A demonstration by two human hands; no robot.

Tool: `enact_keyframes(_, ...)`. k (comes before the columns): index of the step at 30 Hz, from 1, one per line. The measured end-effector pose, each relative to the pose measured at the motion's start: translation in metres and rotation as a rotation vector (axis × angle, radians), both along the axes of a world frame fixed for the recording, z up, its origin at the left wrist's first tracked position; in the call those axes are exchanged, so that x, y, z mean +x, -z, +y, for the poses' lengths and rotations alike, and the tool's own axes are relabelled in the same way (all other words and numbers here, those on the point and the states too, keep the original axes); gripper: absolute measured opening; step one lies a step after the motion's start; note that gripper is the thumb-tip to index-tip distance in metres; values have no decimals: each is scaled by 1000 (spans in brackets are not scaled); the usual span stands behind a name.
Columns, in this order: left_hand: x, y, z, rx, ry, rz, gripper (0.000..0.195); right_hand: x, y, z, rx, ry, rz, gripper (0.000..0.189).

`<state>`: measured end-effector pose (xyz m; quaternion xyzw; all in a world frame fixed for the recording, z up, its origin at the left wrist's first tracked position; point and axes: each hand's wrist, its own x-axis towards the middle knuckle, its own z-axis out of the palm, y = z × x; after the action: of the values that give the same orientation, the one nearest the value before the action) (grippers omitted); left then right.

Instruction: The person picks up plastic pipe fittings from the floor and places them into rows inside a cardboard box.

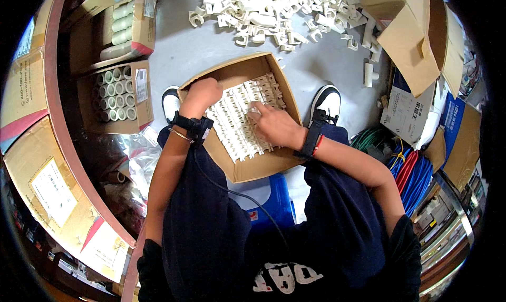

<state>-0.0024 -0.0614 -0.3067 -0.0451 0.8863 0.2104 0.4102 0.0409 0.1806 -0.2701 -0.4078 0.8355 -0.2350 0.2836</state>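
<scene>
An open cardboard box (pixel 264 168) sits on the floor between my feet. Tight rows of white plastic pipe clips (pixel 237 122) fill much of its bottom. My left hand (pixel 206 91) reaches over the box's left wall, with curled fingers whose tips are hidden. Over the middle of the rows, my right hand (pixel 274 122) has its thumb and forefinger at a white clip; whether they grip it is unclear. A dark band is strapped around each wrist.
Loose white pipe clips and fittings (pixel 272 13) lie heaped on the grey floor (pixel 174 45) beyond the box. Cartons of white pipe fittings (pixel 116 92) stand at left. Coiled wire (pixel 411 175) and open cardboard cartons (pixel 411 45) are at right. Behind the box is a blue plastic object (pixel 278 203).
</scene>
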Motion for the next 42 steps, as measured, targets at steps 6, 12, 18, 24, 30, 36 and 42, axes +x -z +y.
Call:
enact_keyframes(6,-1,-9,1,-20,7,-100,40,-1,-1,-3,-27,6,23,32)
enact_keyframes(12,-3,-11,1,8,-79,-58,42,0,3,-4,-37,16,23,28)
enact_keyframes(18,-2,-14,1,44,-150,-52,45,-1,1,-6,-68,35,19,25)
enact_keyframes(24,-3,-16,1,-37,-57,-50,45,-4,4,-2,-76,37,5,23)
enact_keyframes(30,0,-21,-1,44,-93,4,36,-8,-8,-8,-112,237,-213,18)
enact_keyframes(36,1,-48,2,548,-41,125,18,-19,-12,-11,-265,424,-229,21)
enact_keyframes(42,-17,-89,-9,587,-233,174,15,-48,-17,-39,-303,450,-139,22)
